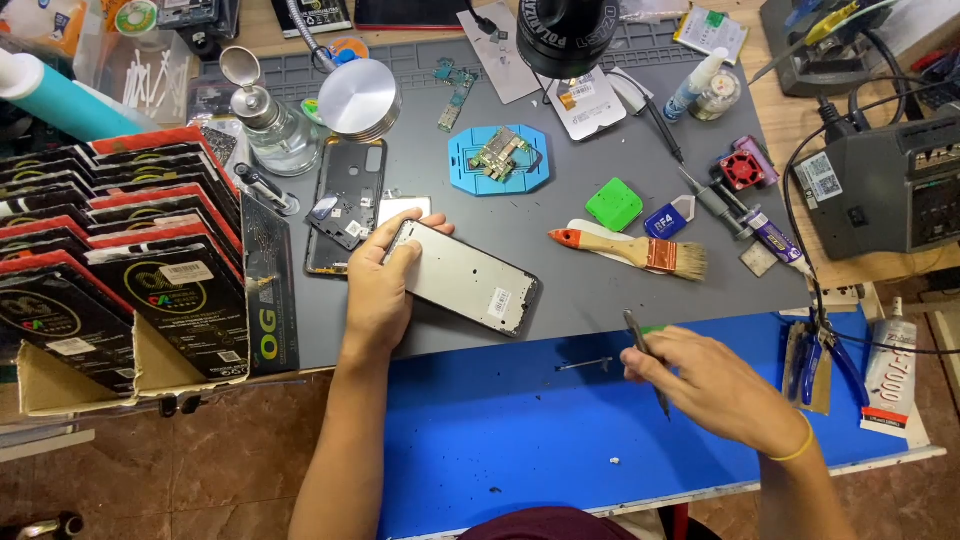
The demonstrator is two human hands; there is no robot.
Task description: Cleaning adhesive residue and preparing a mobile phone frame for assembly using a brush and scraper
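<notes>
head view has your left hand [378, 290] clamped on the near end of the phone frame [465, 278], flat at the grey mat [590, 290] edge. your right hand [700, 385] pinches tweezers [645, 362] over the blue mat [500, 420]; keep the frame pinned and bring the tips in low.

The left hand [378, 290] covers the near left corner of the phone frame [465, 278], so the grip beneath the palm cannot be seen. The right hand [715, 385] conceals the middle of the tweezers [645, 368]; only the two ends show. The microscope head [567, 35] is cut off by the top edge. The glue tube [890, 375] runs partly past the mat's edge. Components on the circuit board [497, 152] are too small to identify. The white speck [614, 461] cannot be identified.
</notes>
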